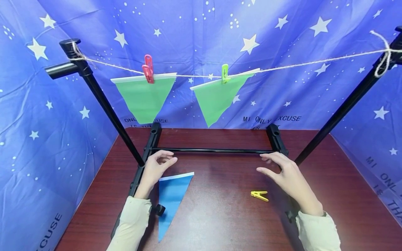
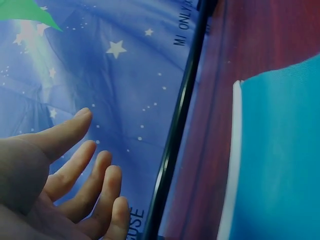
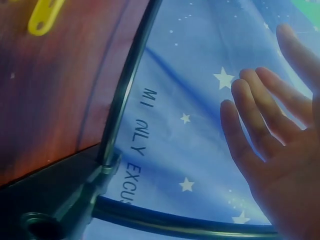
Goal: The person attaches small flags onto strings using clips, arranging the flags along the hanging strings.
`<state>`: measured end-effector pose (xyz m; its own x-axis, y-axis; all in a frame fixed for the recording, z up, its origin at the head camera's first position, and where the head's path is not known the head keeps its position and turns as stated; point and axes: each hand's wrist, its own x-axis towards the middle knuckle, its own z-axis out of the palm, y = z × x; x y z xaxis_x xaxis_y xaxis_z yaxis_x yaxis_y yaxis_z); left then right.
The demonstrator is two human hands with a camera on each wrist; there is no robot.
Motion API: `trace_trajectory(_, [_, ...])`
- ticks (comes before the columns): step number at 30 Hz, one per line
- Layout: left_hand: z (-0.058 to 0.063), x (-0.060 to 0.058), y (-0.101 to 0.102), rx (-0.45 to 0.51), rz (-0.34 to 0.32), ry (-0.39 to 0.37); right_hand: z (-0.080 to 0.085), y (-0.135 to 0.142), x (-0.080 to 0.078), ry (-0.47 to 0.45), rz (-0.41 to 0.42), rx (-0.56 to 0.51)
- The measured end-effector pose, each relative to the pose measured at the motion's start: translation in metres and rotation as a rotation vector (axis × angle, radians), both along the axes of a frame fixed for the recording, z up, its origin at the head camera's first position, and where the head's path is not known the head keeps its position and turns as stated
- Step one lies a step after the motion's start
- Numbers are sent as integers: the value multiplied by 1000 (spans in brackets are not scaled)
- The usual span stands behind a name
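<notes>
My left hand (image 1: pixel 158 167) hovers above the blue pennant flag (image 1: pixel 172 198), its fingers loosely bent around nothing. That flag lies on the table with its white-edged side away from me. On the right, my right hand (image 1: pixel 284 170) is held in the air with relaxed fingers, beyond and to the right of a yellow clothespin (image 1: pixel 259 196) on the table. Two green pennant flags hang from a string (image 1: pixel 314 63): the left flag (image 1: pixel 144 99) under a red clothespin (image 1: pixel 148 69), the right flag (image 1: pixel 216 97), tilted, under a green clothespin (image 1: pixel 224 73).
A black frame holds the string between its left post (image 1: pixel 106 108) and right post (image 1: pixel 342 104). A crossbar (image 1: pixel 213 150) runs low across the back of the brown table (image 1: pixel 220 223). A blue star-patterned curtain (image 1: pixel 201 35) surrounds the table's back and sides.
</notes>
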<state>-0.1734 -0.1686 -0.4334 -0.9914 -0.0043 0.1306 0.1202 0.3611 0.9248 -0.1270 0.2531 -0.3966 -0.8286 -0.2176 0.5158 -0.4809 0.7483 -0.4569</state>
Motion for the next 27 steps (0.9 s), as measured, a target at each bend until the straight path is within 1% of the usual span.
trace_trajectory(2, [-3, 1, 0, 5, -8, -14, -3, 1, 1, -20, -4, 11])
trace_trajectory(7, [-14, 4, -3, -11, -22, -40, -8, 5, 4, -91, -13, 34])
trace_trajectory(12, [-22, 7, -5, -59, -8, -57, -13, 6, 5, -122, -15, 60])
trace_trajectory(14, [-24, 9, -5, -67, -3, -64, -16, 6, 6, -132, -15, 70])
trace_trajectory(18, [-28, 11, -7, -80, 1, -76, -21, 7, 7, -207, -21, 78])
trace_trajectory(23, [-36, 11, -7, -124, 10, -69, -30, 9, 10, -281, -27, 86])
trace_trajectory(27, [-41, 11, -6, -171, 26, -55, -36, 10, 11, -290, -33, 99])
